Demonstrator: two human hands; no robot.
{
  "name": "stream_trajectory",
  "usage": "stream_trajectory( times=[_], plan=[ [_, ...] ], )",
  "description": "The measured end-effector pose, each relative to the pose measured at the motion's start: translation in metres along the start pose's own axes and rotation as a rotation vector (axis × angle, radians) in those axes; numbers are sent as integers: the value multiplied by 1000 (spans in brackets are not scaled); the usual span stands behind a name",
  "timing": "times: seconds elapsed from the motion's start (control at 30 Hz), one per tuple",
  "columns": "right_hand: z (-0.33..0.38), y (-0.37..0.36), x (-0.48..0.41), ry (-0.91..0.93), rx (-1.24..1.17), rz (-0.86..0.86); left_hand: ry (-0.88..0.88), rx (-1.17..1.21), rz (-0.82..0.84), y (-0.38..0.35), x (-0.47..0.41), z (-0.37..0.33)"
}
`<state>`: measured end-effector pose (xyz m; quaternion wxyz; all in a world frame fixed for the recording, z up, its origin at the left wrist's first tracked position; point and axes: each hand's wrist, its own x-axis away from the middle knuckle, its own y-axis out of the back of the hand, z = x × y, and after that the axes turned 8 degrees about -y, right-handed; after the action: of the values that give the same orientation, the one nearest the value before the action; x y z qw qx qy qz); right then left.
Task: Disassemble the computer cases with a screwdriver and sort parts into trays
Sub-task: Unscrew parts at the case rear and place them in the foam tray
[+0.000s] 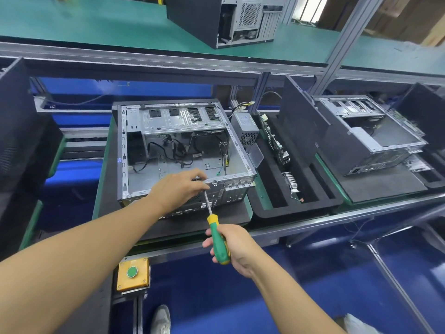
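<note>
Right hand wrapped round the green-and-yellow-handled screwdriver, shaft slanting up to the near rim of the open grey steel computer case. Left hand curled over that same rim, fingertips bunched right at the blade tip; whether they pinch rim or screw, I can't tell. Here's the danger: the blade meets the case at an angle, so a hard turn could slip out and jab those fingers. A freed screw could drop inside the case among the loose black cables. The black foam tray sits just right of the case, and a grey power supply box stands by the case's far right corner.
</note>
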<state>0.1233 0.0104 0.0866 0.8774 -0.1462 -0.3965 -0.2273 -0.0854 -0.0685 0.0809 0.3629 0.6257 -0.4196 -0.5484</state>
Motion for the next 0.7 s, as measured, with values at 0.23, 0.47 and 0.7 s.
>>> stream_trajectory(
  times=[0.23, 0.47, 0.7],
  plan=[
    [-3, 19, 0, 136, 128, -9, -118, -43, -115, 0, -11, 0],
    [19, 62, 6, 289, 87, 10, -24, 166, -195, 14, -53, -11],
    [46, 101, 11, 435, -177, -92, 159, 446, -176, 9, -114, -26]
  ],
)
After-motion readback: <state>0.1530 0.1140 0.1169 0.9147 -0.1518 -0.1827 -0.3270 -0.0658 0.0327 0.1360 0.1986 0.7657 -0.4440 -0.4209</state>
